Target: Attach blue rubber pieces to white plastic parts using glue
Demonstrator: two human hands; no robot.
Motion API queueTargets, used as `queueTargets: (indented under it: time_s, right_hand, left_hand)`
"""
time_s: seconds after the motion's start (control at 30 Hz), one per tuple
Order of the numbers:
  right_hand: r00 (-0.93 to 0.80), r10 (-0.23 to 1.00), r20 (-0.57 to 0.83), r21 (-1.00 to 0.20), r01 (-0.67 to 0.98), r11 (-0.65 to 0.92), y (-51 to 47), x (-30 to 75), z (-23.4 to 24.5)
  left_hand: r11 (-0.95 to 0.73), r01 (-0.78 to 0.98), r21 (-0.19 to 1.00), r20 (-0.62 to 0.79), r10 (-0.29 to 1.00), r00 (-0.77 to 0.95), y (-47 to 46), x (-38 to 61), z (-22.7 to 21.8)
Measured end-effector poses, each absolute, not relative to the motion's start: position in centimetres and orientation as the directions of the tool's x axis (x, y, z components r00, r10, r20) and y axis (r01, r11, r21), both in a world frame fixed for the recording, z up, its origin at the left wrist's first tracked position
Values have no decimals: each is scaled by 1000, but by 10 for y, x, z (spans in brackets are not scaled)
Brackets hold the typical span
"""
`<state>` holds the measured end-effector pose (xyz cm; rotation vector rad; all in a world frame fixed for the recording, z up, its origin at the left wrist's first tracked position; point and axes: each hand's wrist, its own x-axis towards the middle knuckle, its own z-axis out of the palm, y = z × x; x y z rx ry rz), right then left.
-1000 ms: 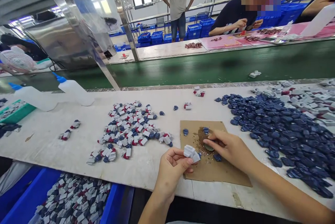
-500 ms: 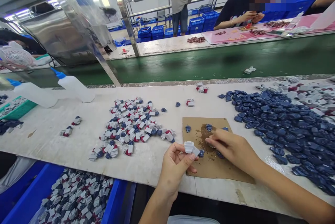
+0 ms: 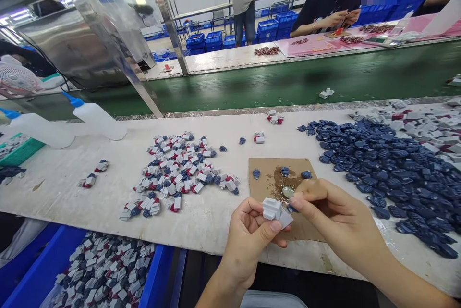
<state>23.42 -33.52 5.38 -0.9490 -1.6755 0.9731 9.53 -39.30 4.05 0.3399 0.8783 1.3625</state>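
Note:
My left hand (image 3: 248, 236) holds a light grey plastic piece (image 3: 272, 208) with a blocky, stepped shape between thumb and fingers. My right hand (image 3: 331, 209) is closed in a pinch just right of it. What its fingertips hold, if anything, is hidden; a bit of dark blue (image 3: 291, 208) shows beside them, and I cannot tell if it is gripped. Both hands are above a brown cardboard sheet (image 3: 262, 192). On the sheet sit a small round, shallow metal cap (image 3: 287, 191) in a wet stain and several dark blue parts (image 3: 284, 171).
Dark blue parts (image 3: 374, 159) are heaped at right, with grey and red parts (image 3: 432, 125) behind. Grey, red and blue assemblies (image 3: 180, 168) lie at left; a blue bin (image 3: 149, 269) holds more. Squeeze bottles (image 3: 99, 118) stand back left. A green belt (image 3: 252, 84) runs beyond; people are across it.
My right hand has lifted from the wet stain towards me, uncovering the round cap. My left hand has moved right with the grey piece, so both hands are now closer together.

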Motion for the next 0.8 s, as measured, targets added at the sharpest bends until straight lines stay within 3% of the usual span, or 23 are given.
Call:
queueTargets:
  time_s: [0.17, 0.3, 0.5, 0.67, 0.8]
  right_hand:
    - [-323, 839, 439, -818, 242, 521, -338, 234, 57]
    - [-354, 803, 479, -746, 319, 585, -339, 234, 61]
    - [-267, 826, 496, -789, 257, 557, -351, 230, 57]
    - [-73, 867, 493, -834, 242, 495, -367, 220, 37]
    - [-38, 898, 438, -857, 284, 430, -362, 222, 32]
  left_hand:
    - [197, -699, 687, -297, 955, -23, -393, 96, 33]
    - [120, -632, 766, -230, 969, -95, -392, 97, 28]
    - [8, -560, 829, -96, 987, -128, -394, 99, 30]
    - [45, -597, 801, -129, 987, -99, -394, 108, 28]
    - [150, -615, 775, -177, 984, 17, -391, 109, 24]
